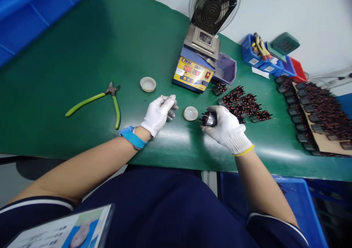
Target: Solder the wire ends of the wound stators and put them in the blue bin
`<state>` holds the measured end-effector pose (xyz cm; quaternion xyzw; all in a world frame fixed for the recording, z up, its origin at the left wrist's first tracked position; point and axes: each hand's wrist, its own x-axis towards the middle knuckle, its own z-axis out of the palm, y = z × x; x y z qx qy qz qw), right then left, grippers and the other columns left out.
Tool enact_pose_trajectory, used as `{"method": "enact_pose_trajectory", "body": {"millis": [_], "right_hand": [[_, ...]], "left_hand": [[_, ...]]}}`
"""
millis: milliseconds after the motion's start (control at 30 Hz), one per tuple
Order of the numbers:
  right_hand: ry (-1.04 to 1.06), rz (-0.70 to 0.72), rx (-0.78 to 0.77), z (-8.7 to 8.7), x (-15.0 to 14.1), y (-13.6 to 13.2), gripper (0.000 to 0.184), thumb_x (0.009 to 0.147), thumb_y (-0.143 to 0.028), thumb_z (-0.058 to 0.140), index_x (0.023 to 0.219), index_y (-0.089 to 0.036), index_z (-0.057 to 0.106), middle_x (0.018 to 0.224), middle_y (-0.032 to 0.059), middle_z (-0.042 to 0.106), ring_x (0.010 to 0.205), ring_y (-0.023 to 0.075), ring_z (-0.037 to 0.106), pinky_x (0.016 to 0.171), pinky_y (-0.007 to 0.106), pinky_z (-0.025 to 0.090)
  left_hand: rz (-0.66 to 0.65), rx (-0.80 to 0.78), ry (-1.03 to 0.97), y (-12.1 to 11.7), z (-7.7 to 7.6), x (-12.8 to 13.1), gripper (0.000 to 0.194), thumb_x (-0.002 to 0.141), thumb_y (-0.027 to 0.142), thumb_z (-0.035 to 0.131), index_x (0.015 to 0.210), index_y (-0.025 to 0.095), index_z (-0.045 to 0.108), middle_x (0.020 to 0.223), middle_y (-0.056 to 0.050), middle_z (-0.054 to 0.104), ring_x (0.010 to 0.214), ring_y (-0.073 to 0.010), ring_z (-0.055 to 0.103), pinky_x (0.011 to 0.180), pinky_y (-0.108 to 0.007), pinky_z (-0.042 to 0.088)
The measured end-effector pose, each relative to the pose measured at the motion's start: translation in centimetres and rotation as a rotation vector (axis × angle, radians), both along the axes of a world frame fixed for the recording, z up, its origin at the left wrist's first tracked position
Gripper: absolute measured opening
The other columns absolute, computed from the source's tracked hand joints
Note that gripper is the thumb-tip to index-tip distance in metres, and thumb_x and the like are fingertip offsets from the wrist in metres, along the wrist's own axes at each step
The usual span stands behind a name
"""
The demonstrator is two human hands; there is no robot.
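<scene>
My right hand (226,127), in a white glove with a yellow cuff edge, grips a motor stator (211,119), a grey metal cylinder with black prongs. It is tilted on its side, prongs facing left towards a small round dish (190,113) holding clear liquid. Left of that dish, my left hand (159,114) hovers over the table, also gloved, with fingers loosely stretched and nothing seen in them. A teal strap circles the left wrist. A second pale dish (147,84) stands just beyond this hand. More stators (242,103) with copper windings stand behind my right hand.
A yellow-fronted solder pot unit (191,73) with a lit display stands at the back, a fan (211,11) behind it. Green-handled cutters (90,103) lie left on the green table. A purple bin (225,69), blue bins (251,51) and rows of stators (324,110) occupy the right.
</scene>
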<state>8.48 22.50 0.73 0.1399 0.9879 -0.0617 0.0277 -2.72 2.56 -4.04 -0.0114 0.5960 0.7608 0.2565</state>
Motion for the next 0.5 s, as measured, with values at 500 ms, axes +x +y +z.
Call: {"method": "enact_pose_trajectory", "body": {"millis": [500], "right_hand": [[0.062,0.088,-0.004,1.4,-0.9,0.0,0.056,0.072,-0.041,0.078,0.126,-0.029,0.065,0.114,0.0033,0.065,0.094,0.0287,0.067,0.069,0.039,0.052]], "left_hand": [[-0.066,-0.017,-0.015,-0.1,0.6,0.3,0.019,0.094,0.029,0.060,0.097,0.011,0.055,0.072,-0.001,0.063,0.049,-0.0080,0.055,0.046,-0.019,0.043]]}}
